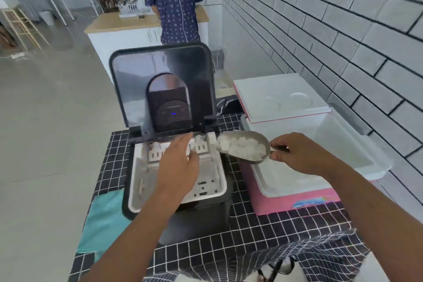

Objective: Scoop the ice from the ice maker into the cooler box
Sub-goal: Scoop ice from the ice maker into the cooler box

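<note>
Ice (240, 147) fills the metal scoop (243, 147), heaped in pale lumps from its open mouth back to the handle end. The scoop hangs between the ice maker (176, 167) on the left and the pink cooler box (295, 199) on the right, its bowl just over the cooler's near-left rim, its mouth pointing left and a little down toward the ice maker.

To my eye the step in hand is the carry and tip. Done well, it wants the scoop brought further right, over the white hollow of the cooler, before it is tilted, since from where it hangs now the lumps at the mouth could slide off onto the checked cloth (263, 231). Keeping the mouth level or slightly raised on the way across would hold the load. The cooler's lid (281, 96) lies pushed to the far end, so the near part is open to receive.

The right hand (297, 153) reaches in from the right with the wrist bent, thumb and fingers pinching the scoop's short handle. The left hand (180, 162) is stretched forward over the ice maker's white basket (206, 188), fingers straight and slightly spread, gripping nothing, fingertips near the far edge below the raised dark lid (164, 71). I cannot tell whether they touch it.

Beyond, another person (171, 0) stands at a counter (109, 22).
</note>
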